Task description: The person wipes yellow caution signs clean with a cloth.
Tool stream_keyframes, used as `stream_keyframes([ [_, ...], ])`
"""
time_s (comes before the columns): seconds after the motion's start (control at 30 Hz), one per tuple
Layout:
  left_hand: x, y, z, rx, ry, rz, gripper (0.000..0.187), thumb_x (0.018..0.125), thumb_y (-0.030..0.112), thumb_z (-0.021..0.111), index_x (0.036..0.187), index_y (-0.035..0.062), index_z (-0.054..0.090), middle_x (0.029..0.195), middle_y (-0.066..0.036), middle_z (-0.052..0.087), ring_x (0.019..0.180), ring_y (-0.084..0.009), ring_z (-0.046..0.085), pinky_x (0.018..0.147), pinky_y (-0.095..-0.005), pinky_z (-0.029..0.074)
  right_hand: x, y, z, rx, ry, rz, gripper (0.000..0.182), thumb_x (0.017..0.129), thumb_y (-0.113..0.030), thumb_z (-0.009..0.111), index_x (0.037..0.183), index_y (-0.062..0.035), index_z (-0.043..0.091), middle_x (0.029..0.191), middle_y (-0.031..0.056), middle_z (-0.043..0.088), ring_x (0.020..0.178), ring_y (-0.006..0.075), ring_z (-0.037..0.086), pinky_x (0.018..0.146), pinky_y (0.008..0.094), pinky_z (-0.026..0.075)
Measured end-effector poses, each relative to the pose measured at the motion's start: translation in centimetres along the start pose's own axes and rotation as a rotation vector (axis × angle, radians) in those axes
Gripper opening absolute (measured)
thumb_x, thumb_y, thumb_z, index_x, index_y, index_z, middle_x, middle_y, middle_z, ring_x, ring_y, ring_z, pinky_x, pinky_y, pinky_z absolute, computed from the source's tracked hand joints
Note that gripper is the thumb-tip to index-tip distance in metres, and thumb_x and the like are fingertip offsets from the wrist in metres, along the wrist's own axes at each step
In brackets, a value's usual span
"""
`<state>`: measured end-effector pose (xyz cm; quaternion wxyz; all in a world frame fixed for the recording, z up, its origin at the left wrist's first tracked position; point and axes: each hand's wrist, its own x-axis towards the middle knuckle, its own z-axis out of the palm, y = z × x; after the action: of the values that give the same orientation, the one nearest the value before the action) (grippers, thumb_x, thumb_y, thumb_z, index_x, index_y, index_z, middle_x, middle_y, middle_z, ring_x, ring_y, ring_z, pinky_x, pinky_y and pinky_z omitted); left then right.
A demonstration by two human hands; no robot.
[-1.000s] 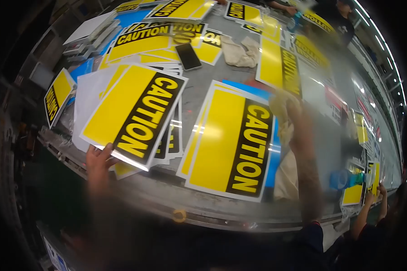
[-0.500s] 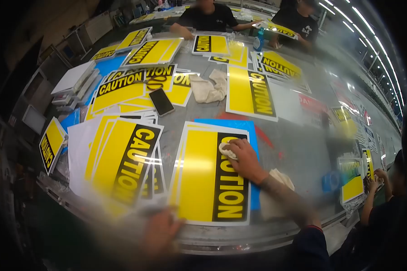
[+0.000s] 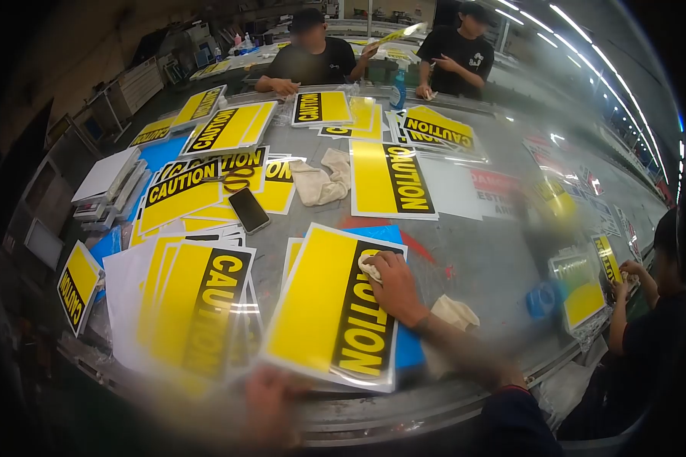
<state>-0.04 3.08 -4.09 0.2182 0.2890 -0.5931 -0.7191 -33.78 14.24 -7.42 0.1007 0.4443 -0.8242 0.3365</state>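
Note:
A yellow-and-black caution sign [image 3: 312,305] lies tilted on the stack in front of me, its lower left corner towards me. My right hand [image 3: 398,288] presses a small folded white cloth [image 3: 370,268] onto its black lettering band, fingers closed over the cloth. At the sign's lower left corner is my left hand [image 3: 270,400], blurred, its fingers seeming to grip that corner. Under the sign, a blue sheet [image 3: 410,350] shows along the right side. To the left lies a fanned pile of caution signs [image 3: 179,305].
Further off are a black phone [image 3: 249,210], a crumpled cloth [image 3: 320,181], another caution sign [image 3: 373,175] and a blue spray bottle [image 3: 398,90]. A pale cloth [image 3: 455,312] and a blue tape roll [image 3: 541,300] lie on the right. Co-workers stand across the table and at right.
The sign under my hands has turned clockwise, its near left corner shifting left and towards me with my left hand. My right hand stays on its lettering with the cloth. The view has shifted.

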Motion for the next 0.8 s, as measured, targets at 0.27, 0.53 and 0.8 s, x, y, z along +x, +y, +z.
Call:
stream_keyframes([
  [0.27,6.0,-5.2,-3.3,-0.152,0.195,-0.1,0.039,0.106,0.015,0.07,0.141,-0.0002,0.06,0.126,-0.011,0.074,0.11,-0.0238,0.075,0.088,-0.0425,0.066,-1.6,-1.4,-0.2,-0.005,-0.047,-0.043,0.031,0.092,-0.01,0.079,0.122,-0.0048,0.072,0.128,0.0171,0.069,0.119,0.0372,0.062,0.102,0.0457,0.052],
  [0.53,5.0,-5.1,-1.5,-0.232,0.086,-0.109,0.045,0.11,0.021,0.065,0.148,0.0043,0.05,0.138,-0.015,0.066,0.12,-0.0312,0.071,0.095,-0.0555,0.064,-1.2,-1.6,0.0,0.175,-0.023,0.063,0.031,0.092,-0.014,0.079,0.12,-0.0043,0.07,0.117,0.0188,0.069,0.112,0.0416,0.064,0.097,0.0496,0.051],
  [0.8,5.7,-3.3,-0.3,-0.468,-0.047,-0.283,0.043,0.114,0.018,0.052,0.154,0.003,0.043,0.145,-0.018,0.062,0.127,-0.036,0.069,0.098,-0.0597,0.064,-5.6,-8.7,2.2,0.213,-0.345,-0.618,0.033,0.092,-0.011,0.07,0.125,-0.009,0.071,0.129,0.0134,0.068,0.122,0.0324,0.063,0.106,0.0452,0.05],
])
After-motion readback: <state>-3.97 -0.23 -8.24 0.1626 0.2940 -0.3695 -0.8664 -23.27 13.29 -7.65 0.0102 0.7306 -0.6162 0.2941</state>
